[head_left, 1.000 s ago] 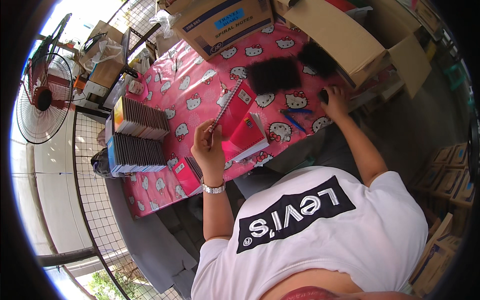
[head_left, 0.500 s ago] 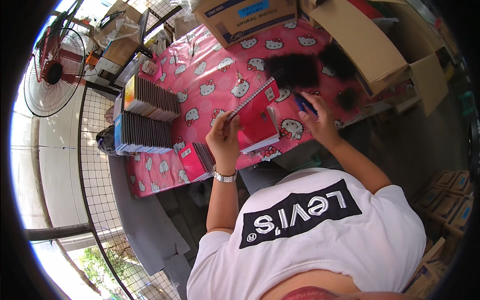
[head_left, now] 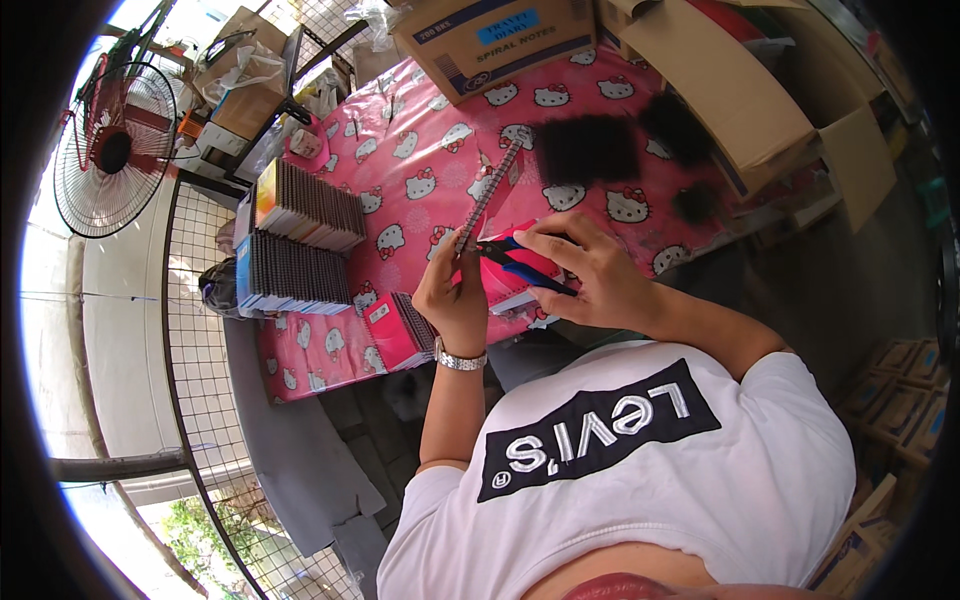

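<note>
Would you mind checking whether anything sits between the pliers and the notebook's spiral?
Nothing visible does: the right hand has the pliers right at the spiral of the notebook the left hand holds.

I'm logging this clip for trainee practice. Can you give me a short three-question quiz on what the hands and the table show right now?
1. True or false: the left hand holds a spiral-bound notebook up on edge above the pink tablecloth.
2. Which tool is in the right hand? A) scissors B) blue-handled pliers C) a stapler
3. Fill in: the two stacks of finished notebooks stand on the person's ____ side of the table.

Key: 1 true; 2 B; 3 left.
</note>
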The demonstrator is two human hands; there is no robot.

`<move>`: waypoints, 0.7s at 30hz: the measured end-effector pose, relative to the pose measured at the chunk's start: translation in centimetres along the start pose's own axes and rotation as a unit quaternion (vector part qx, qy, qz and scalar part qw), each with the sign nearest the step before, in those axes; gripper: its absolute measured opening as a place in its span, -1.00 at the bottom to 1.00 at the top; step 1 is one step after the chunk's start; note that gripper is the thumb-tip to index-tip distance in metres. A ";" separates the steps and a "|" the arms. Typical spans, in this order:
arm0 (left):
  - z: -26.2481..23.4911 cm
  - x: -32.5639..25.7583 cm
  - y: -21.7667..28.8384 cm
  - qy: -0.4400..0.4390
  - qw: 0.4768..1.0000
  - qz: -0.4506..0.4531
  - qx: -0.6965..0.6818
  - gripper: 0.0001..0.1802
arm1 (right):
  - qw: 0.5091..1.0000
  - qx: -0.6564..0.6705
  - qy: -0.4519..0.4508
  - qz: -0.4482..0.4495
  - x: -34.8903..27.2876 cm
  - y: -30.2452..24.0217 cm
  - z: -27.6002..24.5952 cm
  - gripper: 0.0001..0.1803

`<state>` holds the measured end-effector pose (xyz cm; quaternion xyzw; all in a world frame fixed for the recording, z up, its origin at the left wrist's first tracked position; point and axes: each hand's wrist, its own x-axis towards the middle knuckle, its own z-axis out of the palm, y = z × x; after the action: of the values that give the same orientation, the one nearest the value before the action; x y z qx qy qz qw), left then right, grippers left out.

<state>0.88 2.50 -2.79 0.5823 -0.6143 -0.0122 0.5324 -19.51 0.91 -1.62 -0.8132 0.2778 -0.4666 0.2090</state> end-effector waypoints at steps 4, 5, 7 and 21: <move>-0.4 0.0 0.0 0.006 1.000 0.004 0.012 -0.69 | 0.996 0.044 -0.077 0.021 1.0 0.1 -0.4 -0.38; -0.5 -0.1 -0.1 0.012 1.000 0.009 0.019 -0.69 | 0.986 0.102 -0.118 0.064 1.2 0.1 -0.5 -0.39; -0.9 0.1 -0.4 0.026 0.997 0.061 0.027 -0.65 | 0.911 0.303 -0.189 0.207 1.5 0.3 -0.6 -0.40; -11.5 2.2 -17.8 -0.282 0.834 -0.117 0.460 -0.75 | 0.930 -0.230 -0.177 0.225 -10.9 17.6 0.6 -0.38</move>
<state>21.61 2.14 -7.71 0.7992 -0.5993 0.0461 0.0014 -27.98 -5.31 -19.48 -0.8244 0.5120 -0.1787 0.1619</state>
